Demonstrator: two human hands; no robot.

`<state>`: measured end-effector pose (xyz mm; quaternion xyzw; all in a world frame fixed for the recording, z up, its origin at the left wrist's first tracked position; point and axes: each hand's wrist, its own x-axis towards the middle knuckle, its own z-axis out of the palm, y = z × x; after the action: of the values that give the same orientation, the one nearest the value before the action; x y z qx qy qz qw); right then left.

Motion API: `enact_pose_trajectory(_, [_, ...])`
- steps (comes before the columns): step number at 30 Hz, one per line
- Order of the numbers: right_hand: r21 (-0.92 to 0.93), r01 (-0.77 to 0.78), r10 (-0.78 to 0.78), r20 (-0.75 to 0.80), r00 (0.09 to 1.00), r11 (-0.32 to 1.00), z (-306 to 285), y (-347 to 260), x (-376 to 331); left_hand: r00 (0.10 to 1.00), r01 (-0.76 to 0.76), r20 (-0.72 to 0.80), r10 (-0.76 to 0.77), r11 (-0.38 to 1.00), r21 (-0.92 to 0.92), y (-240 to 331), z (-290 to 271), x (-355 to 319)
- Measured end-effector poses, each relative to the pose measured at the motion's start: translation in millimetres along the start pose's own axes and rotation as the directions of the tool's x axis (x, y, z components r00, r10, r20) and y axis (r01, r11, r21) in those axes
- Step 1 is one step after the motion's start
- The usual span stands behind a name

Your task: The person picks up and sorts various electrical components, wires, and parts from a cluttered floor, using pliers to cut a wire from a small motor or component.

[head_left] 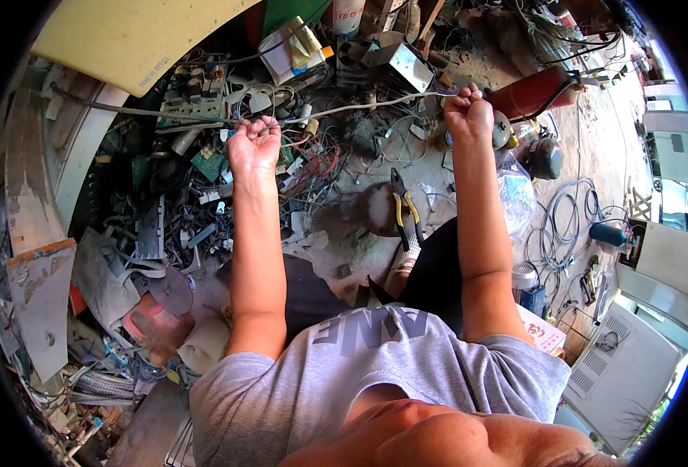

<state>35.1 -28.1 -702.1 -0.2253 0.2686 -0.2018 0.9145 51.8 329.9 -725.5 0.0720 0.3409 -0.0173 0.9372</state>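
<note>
A grey cable (pixel 359 106) is stretched across in front of me between my two raised hands. My left hand (pixel 256 144) is closed round it, and the cable carries on past that hand to the upper left. At the other end, my right hand (pixel 468 115) is closed on the cable, fingers curled in a fist. A short loose strand hangs beside my left hand. Below and between my arms, pliers (pixel 405 206) with yellow and black handles rest jaws up near my sandalled foot (pixel 403 261). Neither hand touches them.
Heaped circuit boards, wires and scrap (pixel 204 175) cover the ground at the left. A red cylinder (pixel 531 92) lies beyond my right hand. Coiled cable (pixel 562 226) and a clear plastic bag (pixel 516 194) lie at the right. A yellow panel (pixel 126 39) stands at the upper left.
</note>
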Motion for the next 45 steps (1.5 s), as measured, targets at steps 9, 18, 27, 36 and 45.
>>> enact_pose_trajectory(9, [-0.665,0.736,-0.653,0.617,0.44,-0.132,24,17,-25,0.934,-0.26,0.308,0.182,0.937,0.234,20,4,-6])
enact_pose_trajectory(18, [-0.195,0.918,0.284,0.911,0.3,-0.346,33,103,-124,0.942,-0.16,0.328,0.07,0.953,0.257,-19,15,-28])
enact_pose_trajectory(27, [-0.214,0.927,0.371,0.87,0.325,-0.309,27,114,-129,0.909,-0.273,0.377,0.179,0.938,0.212,22,16,-26])
enact_pose_trajectory(36, [-0.036,0.913,0.462,0.854,0.24,-0.407,21,90,-108,0.872,-0.406,0.412,0.263,0.86,0.311,77,27,-43])
enact_pose_trajectory(45, [0.012,0.882,0.554,0.782,0.285,-0.471,11,18,-54,0.876,-0.428,0.376,0.303,0.847,0.316,115,25,-49])
